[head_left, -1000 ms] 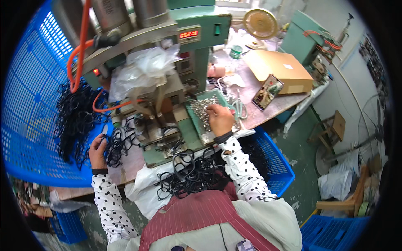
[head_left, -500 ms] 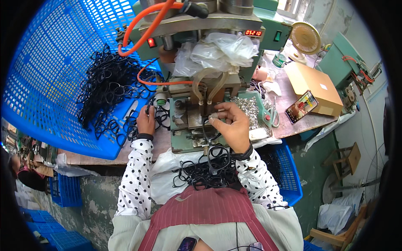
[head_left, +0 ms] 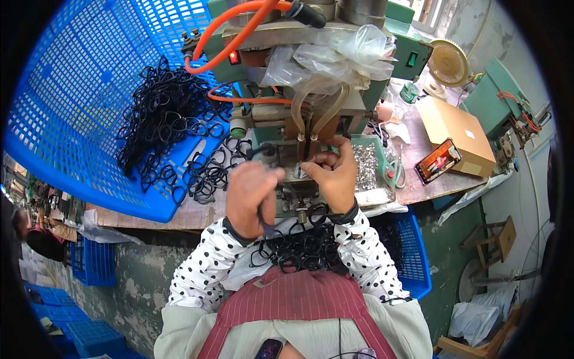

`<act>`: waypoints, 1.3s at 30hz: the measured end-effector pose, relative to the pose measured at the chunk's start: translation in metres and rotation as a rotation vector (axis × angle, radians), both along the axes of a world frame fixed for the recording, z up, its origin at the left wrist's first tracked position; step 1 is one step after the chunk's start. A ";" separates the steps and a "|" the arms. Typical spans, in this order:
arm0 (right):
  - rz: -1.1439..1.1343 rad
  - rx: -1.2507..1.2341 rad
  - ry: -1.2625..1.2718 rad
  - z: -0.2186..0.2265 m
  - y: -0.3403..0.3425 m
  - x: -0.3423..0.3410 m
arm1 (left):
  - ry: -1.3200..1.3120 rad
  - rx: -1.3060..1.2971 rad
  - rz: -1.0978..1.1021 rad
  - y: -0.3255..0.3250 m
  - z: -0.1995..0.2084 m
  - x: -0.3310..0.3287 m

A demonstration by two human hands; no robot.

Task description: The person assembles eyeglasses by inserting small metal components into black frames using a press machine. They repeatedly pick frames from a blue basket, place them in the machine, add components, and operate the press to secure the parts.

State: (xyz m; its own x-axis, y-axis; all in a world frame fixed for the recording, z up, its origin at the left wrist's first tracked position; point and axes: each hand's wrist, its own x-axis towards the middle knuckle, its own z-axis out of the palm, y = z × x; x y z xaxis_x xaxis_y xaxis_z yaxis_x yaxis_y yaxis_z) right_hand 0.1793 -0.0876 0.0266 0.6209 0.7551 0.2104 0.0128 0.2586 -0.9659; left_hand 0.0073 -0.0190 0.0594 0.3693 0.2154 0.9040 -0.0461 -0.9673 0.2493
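Note:
My right hand (head_left: 336, 182) is at the die of a green press (head_left: 272, 179), thumb and index finger pinched on a small silver metal piece (head_left: 301, 172) just under the two clear tubes (head_left: 323, 116). My left hand (head_left: 250, 197) is smeared by motion over the left front of the press. A dark strip (head_left: 266, 222) shows below its palm; whether the fingers grip it is unclear. Black plastic loops (head_left: 293, 248) are heaped on my lap in front of the press. More black loops (head_left: 209, 170) are spread on the table left of it.
A blue basket (head_left: 72, 119) with a heap of black loops tilts at the left. Right of the press are a green tray of metal pieces (head_left: 366, 161), scissors (head_left: 396, 170), a phone (head_left: 438, 160) and a cardboard box (head_left: 457, 134). An orange hose (head_left: 206, 54) crosses the press.
My left hand has moved right from the loops on the table to the press front. The black loop at the die no longer shows there. My right hand stays near the die; the view has shifted.

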 end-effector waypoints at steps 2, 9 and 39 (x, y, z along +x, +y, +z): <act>-0.018 0.023 0.022 0.002 0.000 -0.004 | -0.139 -0.389 0.115 0.000 0.008 0.010; -0.117 0.112 0.042 -0.006 0.001 -0.013 | 0.097 -0.096 -0.059 -0.004 0.000 -0.003; -0.700 -0.201 -1.066 -0.101 -0.030 0.111 | 0.242 0.182 0.260 0.031 -0.075 -0.021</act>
State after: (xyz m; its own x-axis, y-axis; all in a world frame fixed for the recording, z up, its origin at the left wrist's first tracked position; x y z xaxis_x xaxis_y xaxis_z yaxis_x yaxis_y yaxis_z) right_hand 0.2904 -0.1174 -0.0742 0.4923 0.4151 0.7651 0.8699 -0.2641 -0.4165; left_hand -0.0139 0.0116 -0.0161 0.5306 0.1744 0.8295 0.2453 -0.9683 0.0466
